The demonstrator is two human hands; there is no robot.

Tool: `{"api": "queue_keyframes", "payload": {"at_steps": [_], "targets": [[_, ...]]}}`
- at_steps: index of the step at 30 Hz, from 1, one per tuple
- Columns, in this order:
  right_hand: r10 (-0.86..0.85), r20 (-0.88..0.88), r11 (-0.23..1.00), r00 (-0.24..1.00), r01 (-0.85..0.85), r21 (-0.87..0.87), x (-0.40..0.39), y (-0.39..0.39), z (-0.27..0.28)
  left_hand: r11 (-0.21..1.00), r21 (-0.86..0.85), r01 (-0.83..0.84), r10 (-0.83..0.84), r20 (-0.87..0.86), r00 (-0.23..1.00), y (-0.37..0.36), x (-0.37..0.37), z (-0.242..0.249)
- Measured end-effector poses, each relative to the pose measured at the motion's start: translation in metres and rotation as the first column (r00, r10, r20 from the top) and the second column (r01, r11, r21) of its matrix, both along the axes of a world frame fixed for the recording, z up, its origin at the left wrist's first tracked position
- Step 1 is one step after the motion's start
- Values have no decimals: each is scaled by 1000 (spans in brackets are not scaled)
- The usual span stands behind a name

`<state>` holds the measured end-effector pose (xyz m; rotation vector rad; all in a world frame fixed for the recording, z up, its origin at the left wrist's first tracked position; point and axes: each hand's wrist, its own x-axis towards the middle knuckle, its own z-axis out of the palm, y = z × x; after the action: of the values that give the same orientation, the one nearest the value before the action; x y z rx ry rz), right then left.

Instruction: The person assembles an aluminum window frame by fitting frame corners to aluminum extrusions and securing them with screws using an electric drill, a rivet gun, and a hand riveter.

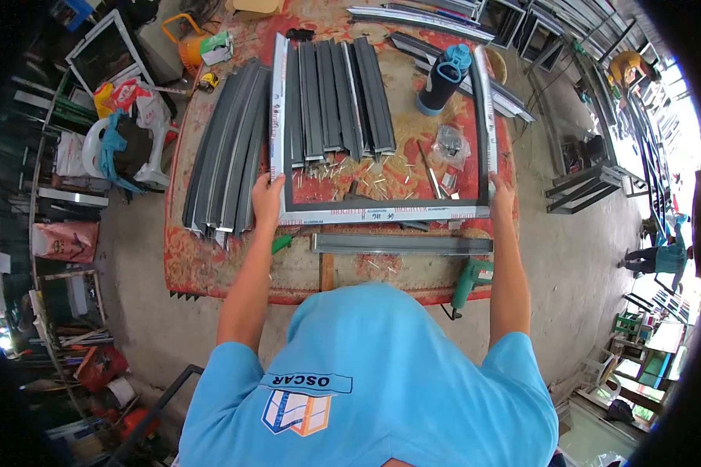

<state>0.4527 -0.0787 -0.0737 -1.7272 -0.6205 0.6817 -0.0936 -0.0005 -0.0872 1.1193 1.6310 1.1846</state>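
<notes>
An aluminium window frame (389, 212), covered with printed protective film, spans the middle of the table. Three of its sides show: left, right and near. My left hand (267, 199) is closed around the near left corner, and my right hand (501, 194) grips the near right corner. Inside the frame's outline lie several dark grey aluminium profiles (336, 101), scattered small fasteners (378, 179) and a clear plastic bag (450, 146). A dark bottle with a blue lid (442, 80) stands near the right side. Closer to me is a single grey profile (401, 245).
More long profiles (227, 152) are stacked at the table's left. A green power drill (470, 282) rests at the near right edge, and a tape measure (208, 82) is at the far left. Beside the table stands a loaded white chair (95, 156). Another person (666, 259) is far right.
</notes>
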Motion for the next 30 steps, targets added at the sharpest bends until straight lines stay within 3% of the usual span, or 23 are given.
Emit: {"api": "queue_keyframes", "payload": {"at_steps": [1,3,5,6,7,9,10,12,14,17,21,23,24,25,27,28,29,30], "targets": [[-2,3,1000,1000,2,8,10,-5,-5,999,52,-1,-2,67,998,-4,-4,6],[58,-458,943,887,102,317,14,-17,18,994,110,-1,-14,134,991,-3,-10,18],[133,-516,915,846,94,391,20,-24,40,968,199,-151,14,561,828,1,-14,32],[208,-565,886,798,91,454,18,-29,58,966,226,-128,-21,559,829,-6,-7,72],[208,-564,882,799,96,462,15,-31,75,964,234,-123,-30,558,829,-1,-8,79],[64,-405,853,912,161,497,-9,-24,119,869,489,-80,-140,397,907,17,-12,91],[-20,-357,865,934,195,462,0,-22,124,866,494,-78,-142,393,908,15,-8,111],[-62,-290,831,955,210,516,15,-27,130,841,540,9,-354,539,765,7,4,157],[-152,-260,804,954,272,529,17,-33,137,840,541,20,-361,532,766,7,1,151],[-150,-215,742,965,253,620,19,-44,162,859,511,26,-356,561,748,-4,3,145],[-115,-170,798,979,193,571,28,-52,236,853,499,150,-379,398,836,-16,17,138],[-98,53,779,994,44,626,22,-51,291,958,285,20,-192,588,786,-12,31,130],[-94,218,685,971,-96,722,4,-57,324,956,291,44,-214,585,782,-10,40,134],[-112,378,580,919,-248,776,-20,-62,356,973,228,-30,-143,701,699,-8,50,141],[-469,475,468,744,-247,849,-73,-81,393,985,56,-165,31,874,485,-11,64,150],[-612,477,451,631,-216,866,-84,-95,396,986,65,-156,19,874,485,-10,69,148],[-778,439,311,449,-332,890,-66,-93,386,993,44,-109,11,890,456,-7,75,140],[-702,422,360,574,-225,905,-75,-101,369,998,21,-63,8,906,422,-5,82,131]]}}
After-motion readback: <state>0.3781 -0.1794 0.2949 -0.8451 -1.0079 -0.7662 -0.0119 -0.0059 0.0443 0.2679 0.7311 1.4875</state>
